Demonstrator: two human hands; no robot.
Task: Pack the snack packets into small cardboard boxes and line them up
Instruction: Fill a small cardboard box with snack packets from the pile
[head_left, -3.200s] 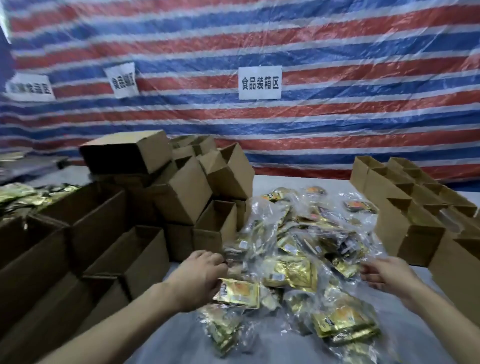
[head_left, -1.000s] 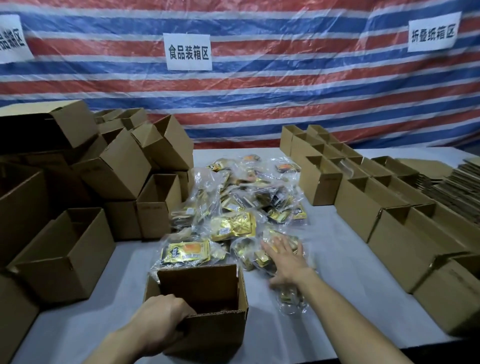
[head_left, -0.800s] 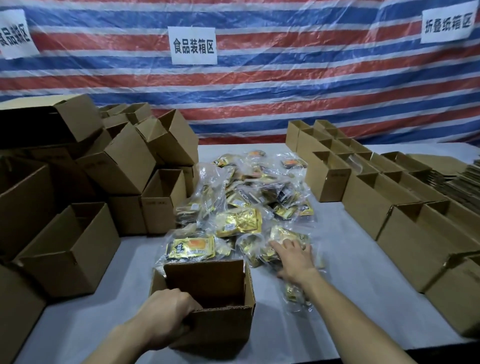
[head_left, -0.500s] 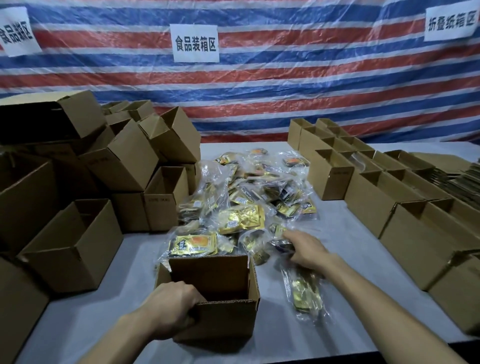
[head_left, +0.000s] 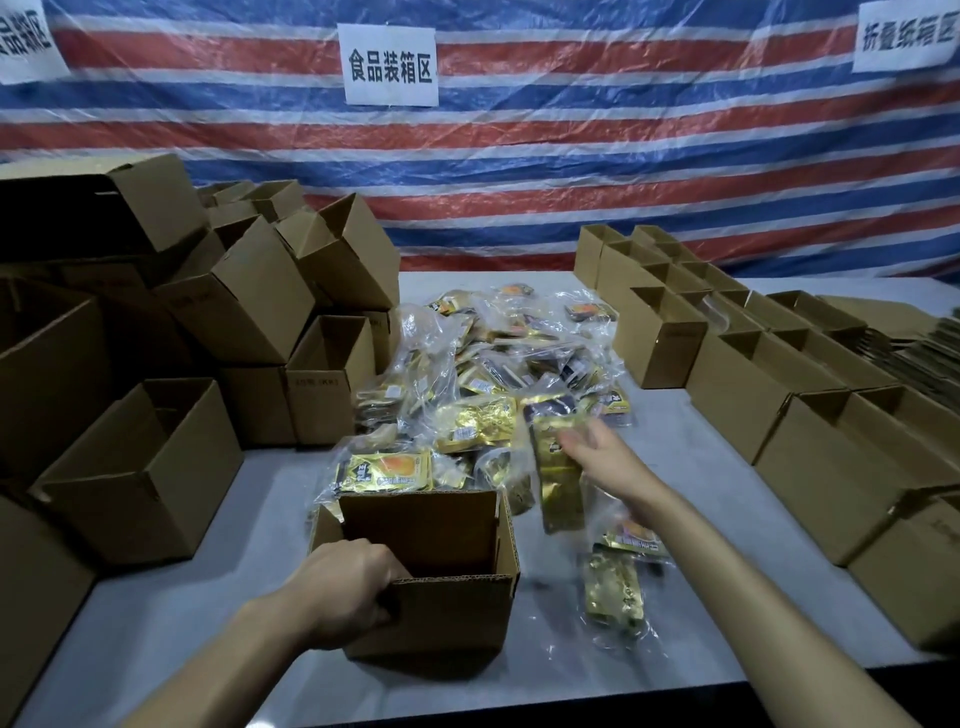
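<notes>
Both hands are clamped, left hand on the box rim, right hand pinching a packet: swing it left and drop it in flat.

Head-worn view, down over table

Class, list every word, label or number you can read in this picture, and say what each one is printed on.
"食品装箱区": middle sign, white paper on the striped tarpaulin.
"折叠纸箱区": right sign, clipped by the frame edge.
Left sign: cut off; only the last character, "区", reads.
Stamp on a cardboard box: too small to read.
Print on the snack packets: blurred.
</notes>
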